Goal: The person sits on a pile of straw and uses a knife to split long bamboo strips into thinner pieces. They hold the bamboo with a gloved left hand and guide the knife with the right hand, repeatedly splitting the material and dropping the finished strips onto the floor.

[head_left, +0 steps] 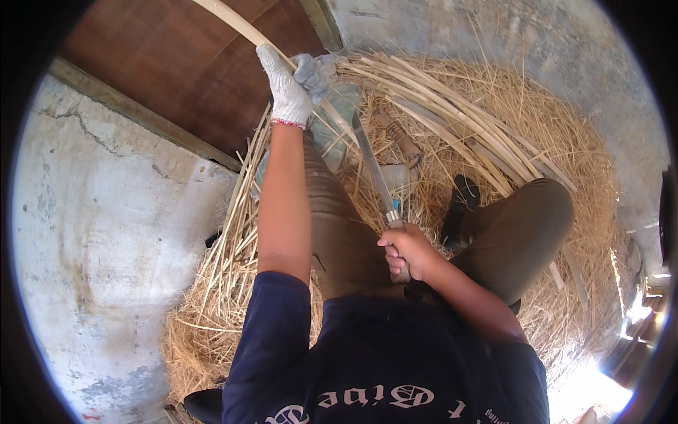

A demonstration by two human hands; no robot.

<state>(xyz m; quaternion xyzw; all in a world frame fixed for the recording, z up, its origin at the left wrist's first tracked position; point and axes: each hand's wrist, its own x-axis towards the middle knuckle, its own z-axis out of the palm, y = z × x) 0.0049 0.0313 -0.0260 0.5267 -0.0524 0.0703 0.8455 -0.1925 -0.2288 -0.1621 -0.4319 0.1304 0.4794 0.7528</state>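
Observation:
My left hand, in a white knit glove with a grey palm, is closed around a long pale bamboo strip. The strip rises past the glove to the upper left, and its lower end slants down toward the blade. Bare and closed, my right hand grips the handle of a knife in front of my lap. Its long, narrow blade points up and away, with the tip close to the strip; whether they touch I cannot tell. Greenish cloth lies beneath the strip.
Long split bamboo strips lie in a bundle at the far right, over a thick heap of shavings. A short brown wooden piece sits beyond the knife. A pale wall and a brown panel bound the left.

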